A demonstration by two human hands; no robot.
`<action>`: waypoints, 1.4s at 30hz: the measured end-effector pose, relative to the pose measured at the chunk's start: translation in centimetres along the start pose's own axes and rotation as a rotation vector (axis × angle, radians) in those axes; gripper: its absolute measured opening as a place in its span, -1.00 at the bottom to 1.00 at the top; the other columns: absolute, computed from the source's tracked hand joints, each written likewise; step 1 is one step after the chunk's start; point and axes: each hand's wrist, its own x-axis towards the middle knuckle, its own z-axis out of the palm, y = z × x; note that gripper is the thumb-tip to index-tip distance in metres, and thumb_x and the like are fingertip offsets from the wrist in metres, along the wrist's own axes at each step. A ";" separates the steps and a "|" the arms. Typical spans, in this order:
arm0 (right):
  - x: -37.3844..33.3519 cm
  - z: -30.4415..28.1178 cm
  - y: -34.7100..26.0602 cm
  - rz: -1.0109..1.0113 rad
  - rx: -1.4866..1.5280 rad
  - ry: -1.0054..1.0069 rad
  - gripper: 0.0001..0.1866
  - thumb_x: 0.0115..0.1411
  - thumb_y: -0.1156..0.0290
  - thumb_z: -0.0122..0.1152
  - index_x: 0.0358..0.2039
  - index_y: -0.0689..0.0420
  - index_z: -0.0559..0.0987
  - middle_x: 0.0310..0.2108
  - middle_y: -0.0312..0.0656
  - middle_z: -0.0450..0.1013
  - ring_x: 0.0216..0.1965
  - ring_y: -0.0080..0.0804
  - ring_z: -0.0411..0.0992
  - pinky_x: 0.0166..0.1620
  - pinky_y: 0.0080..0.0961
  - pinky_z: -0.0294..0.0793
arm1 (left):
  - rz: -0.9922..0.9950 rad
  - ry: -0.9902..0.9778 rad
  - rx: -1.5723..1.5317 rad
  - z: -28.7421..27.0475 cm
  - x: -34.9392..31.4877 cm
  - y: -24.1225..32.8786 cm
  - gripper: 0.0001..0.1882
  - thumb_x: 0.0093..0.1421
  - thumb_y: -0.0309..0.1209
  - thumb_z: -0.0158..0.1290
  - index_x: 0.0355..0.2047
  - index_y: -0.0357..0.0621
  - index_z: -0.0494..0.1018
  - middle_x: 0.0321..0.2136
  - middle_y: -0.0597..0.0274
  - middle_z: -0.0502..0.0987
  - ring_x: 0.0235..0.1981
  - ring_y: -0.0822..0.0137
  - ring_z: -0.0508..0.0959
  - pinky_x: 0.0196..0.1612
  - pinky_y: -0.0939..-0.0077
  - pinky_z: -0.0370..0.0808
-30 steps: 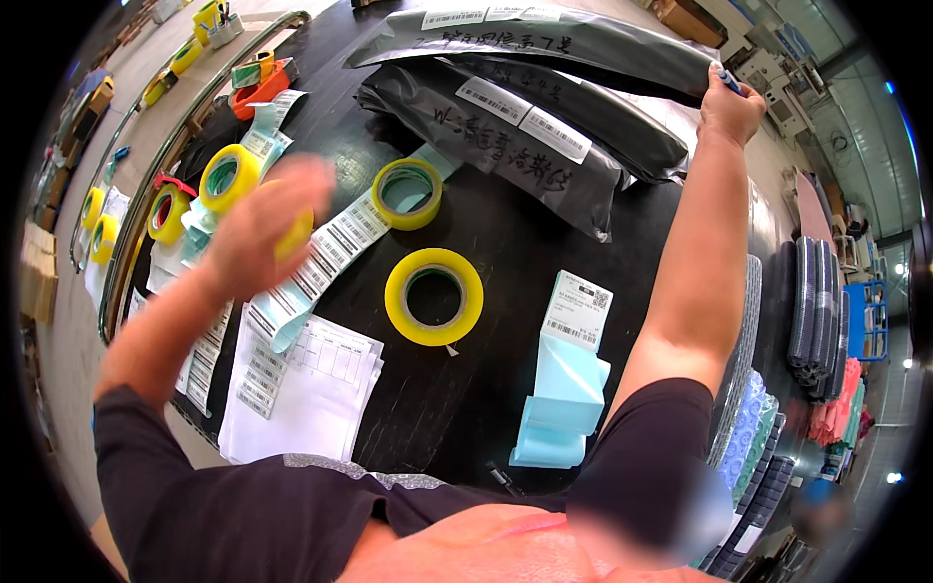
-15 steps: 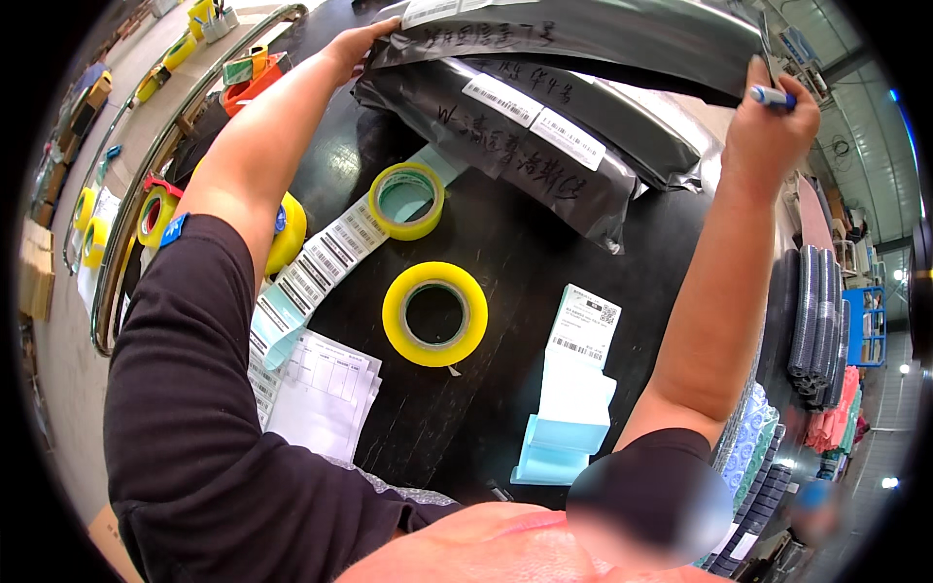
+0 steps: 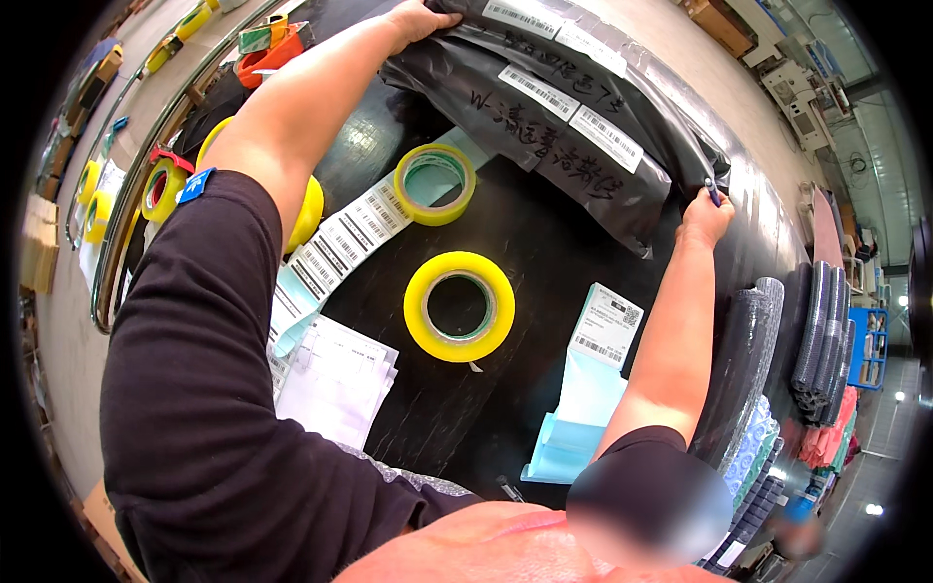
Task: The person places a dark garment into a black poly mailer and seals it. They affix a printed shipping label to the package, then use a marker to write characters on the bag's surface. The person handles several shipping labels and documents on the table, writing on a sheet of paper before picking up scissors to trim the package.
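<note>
Two black plastic mailing bags lie stacked at the far side. The upper bag [image 3: 641,97] carries handwriting and white barcode labels, and overlaps the lower bag [image 3: 505,126]. My left hand [image 3: 420,19] is closed on the upper bag's far left corner. At the stack's right end, my right hand [image 3: 705,222] is closed around a blue marker pen [image 3: 712,190], its fingers against the plastic; whether they also pinch the bag is hard to see. Nearer to me lie a yellow tape roll [image 3: 418,306] and a second tape roll [image 3: 437,217], which rests on a strip of barcode labels [image 3: 335,243].
White paper sheets [image 3: 335,379] lie on the black table [image 3: 428,418] at left. A folded, blue-backed label strip [image 3: 583,398] sits near my right forearm. Orange tape dispenser [image 3: 275,58] at far left; rolled dark mats [image 3: 743,360] along the right edge.
The upper bag has come down onto the lower one. My right hand has moved lower and nearer with the pen; my left hand has shifted a little right and farther away.
</note>
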 end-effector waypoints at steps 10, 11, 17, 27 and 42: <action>-2.1 -2.3 2.9 -0.175 -0.132 -0.061 -0.38 -0.03 0.12 0.53 -0.18 0.25 0.37 -0.24 -0.02 0.45 -0.24 -0.27 0.48 -0.10 -0.41 0.46 | -0.129 -0.075 0.157 -0.7 -8.1 1.1 -0.25 0.13 -0.03 0.25 0.20 -0.16 0.28 -0.02 0.04 0.52 -0.09 0.26 0.57 -0.03 0.32 0.54; -2.5 -2.3 3.0 -0.205 -0.172 -0.049 -0.37 -0.04 0.11 0.55 -0.18 0.26 0.38 -0.27 -0.04 0.46 -0.26 -0.30 0.47 -0.11 -0.42 0.46 | -0.132 -0.056 0.232 -0.9 -8.3 0.7 -0.23 0.12 -0.02 0.25 0.21 -0.18 0.28 -0.01 0.04 0.51 -0.08 0.26 0.56 -0.01 0.33 0.52; -1.2 -5.2 0.5 -0.101 -0.356 -0.189 -0.26 0.06 -0.27 0.23 -0.12 0.23 0.48 -0.12 0.21 0.51 -0.02 0.03 0.49 0.07 -0.22 0.42 | -0.355 -0.307 0.624 -3.5 -9.1 4.5 -0.02 0.07 0.36 0.04 0.25 -0.19 0.29 0.20 -0.12 0.33 0.16 -0.04 0.41 0.06 -0.25 0.41; 11.9 2.1 3.3 0.127 -0.048 -0.015 0.10 -0.13 -0.14 0.54 0.13 0.37 0.13 0.10 0.11 0.31 0.10 -0.15 0.33 0.19 -0.35 0.29 | -0.193 0.007 0.062 -1.3 5.2 0.8 -0.34 0.16 0.08 0.14 0.03 -0.25 0.48 -0.04 0.03 0.55 -0.06 0.19 0.53 0.00 0.33 0.44; 9.2 -4.6 0.1 -0.032 1.001 -0.216 -0.55 0.22 0.22 0.29 -0.05 0.34 0.49 -0.07 0.01 0.50 -0.05 -0.09 0.48 0.03 -0.06 0.50 | 0.338 -0.045 -0.667 -1.1 3.6 1.9 -0.64 0.26 -0.29 0.16 0.00 -0.21 0.47 -0.20 0.23 0.60 -0.25 0.37 0.59 -0.13 0.45 0.51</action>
